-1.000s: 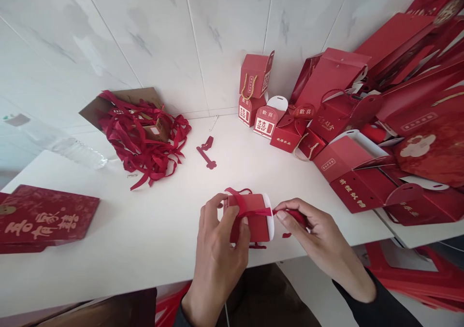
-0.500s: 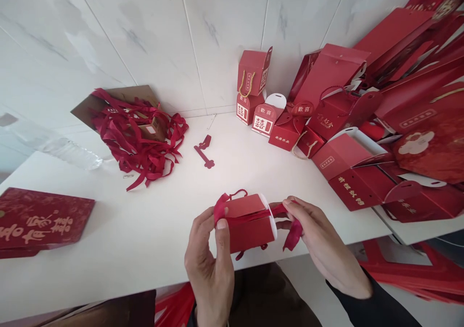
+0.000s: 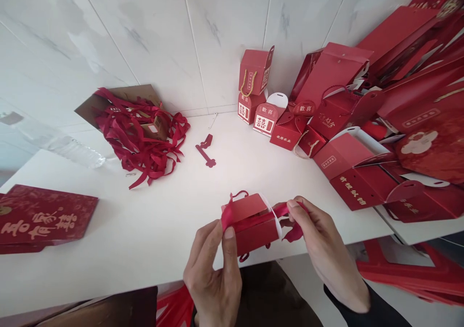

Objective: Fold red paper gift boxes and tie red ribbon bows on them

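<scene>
A small red gift box (image 3: 258,235) with a white-edged flap lies near the front edge of the white table, between my two hands. Dark red cord loops show above and below it. Along its upper side runs a red ribbon (image 3: 253,220). My left hand (image 3: 214,264) is closed at the box's left end, thumb and fingers pinching the ribbon there. At the right, just past the flap, my right hand (image 3: 316,233) pinches the ribbon's other stretch, and a loose tail hangs beneath the fingers. Some right fingers are hidden behind the thumb.
An open cardboard box (image 3: 87,109) spills a heap of red ribbons (image 3: 148,148) at the back left. A red key-shaped piece (image 3: 206,156) lies mid-table. Small gift boxes (image 3: 266,118) and larger red boxes (image 3: 358,182) crowd the right. A red bag (image 3: 47,218) lies far left.
My left hand has shifted slightly right along with the box. The ribbon's right stretch is drawn outward a little, and its hanging tail looks shorter.
</scene>
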`<state>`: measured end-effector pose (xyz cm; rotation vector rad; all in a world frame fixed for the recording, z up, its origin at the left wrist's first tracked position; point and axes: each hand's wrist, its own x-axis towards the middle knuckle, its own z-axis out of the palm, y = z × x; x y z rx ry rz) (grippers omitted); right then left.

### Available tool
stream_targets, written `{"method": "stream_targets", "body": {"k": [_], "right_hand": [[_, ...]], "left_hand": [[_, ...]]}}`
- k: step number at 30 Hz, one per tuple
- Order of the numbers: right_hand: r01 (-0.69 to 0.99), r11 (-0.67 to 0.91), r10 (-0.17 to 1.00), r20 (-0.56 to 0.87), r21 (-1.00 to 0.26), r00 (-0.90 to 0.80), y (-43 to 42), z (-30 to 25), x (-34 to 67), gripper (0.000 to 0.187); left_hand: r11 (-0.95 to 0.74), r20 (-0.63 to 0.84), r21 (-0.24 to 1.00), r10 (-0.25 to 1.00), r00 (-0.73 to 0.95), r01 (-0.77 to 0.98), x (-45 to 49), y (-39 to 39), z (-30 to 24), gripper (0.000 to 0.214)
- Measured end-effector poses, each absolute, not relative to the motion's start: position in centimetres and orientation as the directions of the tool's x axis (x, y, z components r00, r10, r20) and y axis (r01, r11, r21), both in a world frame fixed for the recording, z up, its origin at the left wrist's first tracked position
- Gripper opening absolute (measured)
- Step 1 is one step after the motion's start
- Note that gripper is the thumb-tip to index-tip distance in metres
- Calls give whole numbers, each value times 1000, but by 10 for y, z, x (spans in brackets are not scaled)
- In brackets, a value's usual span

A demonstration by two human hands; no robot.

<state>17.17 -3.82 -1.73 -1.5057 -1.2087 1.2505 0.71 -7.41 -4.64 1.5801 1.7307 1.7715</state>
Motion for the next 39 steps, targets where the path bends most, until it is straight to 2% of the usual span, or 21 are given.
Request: {"method": "stream_targets", "body": {"k": [3,5,9,14,18,24,28,33,36,39], "right_hand": [[168,-192,981,-183,-967,71,-42,-16,170,46],[148,-201,979,-195,-968,56,-44,-16,169,46],[90,-238,971,-235,-967,48,-45,-18,170,49],[115,-249,968,-244,-962,61,-42,-24,172,51],[149,-233,972,-226,-961,63,-45,-24,169,51],[307,-68,997,-79,-949,-22,-50,-23,163,45],[387,27,995,-11,-922,-95,-46,-22,161,44],[332,-62,991,-98,-941,-95,-42,-20,164,48],[305,-110,986,-143,-946,-87,-43,-19,165,50],[291,-150,982,-176,-945,-65,-44,-17,166,50]], "left_hand": [[-215,466,825,783,-413,522,6,-76,-46,17],[-186,463,791,805,-372,583,8,-77,-48,8],[-190,524,695,794,-309,693,15,-73,-54,31],[-167,552,654,772,-315,737,21,-68,-59,31],[-211,570,618,784,-247,757,23,-70,-59,32],[-186,477,734,826,-301,653,22,-72,-55,24],[-197,459,745,845,-275,638,17,-69,-52,13],[-203,398,666,911,-111,717,8,-59,-46,34],[-178,336,684,938,-89,708,6,-54,-44,20],[-103,250,773,956,-151,626,5,-53,-43,15]]}}
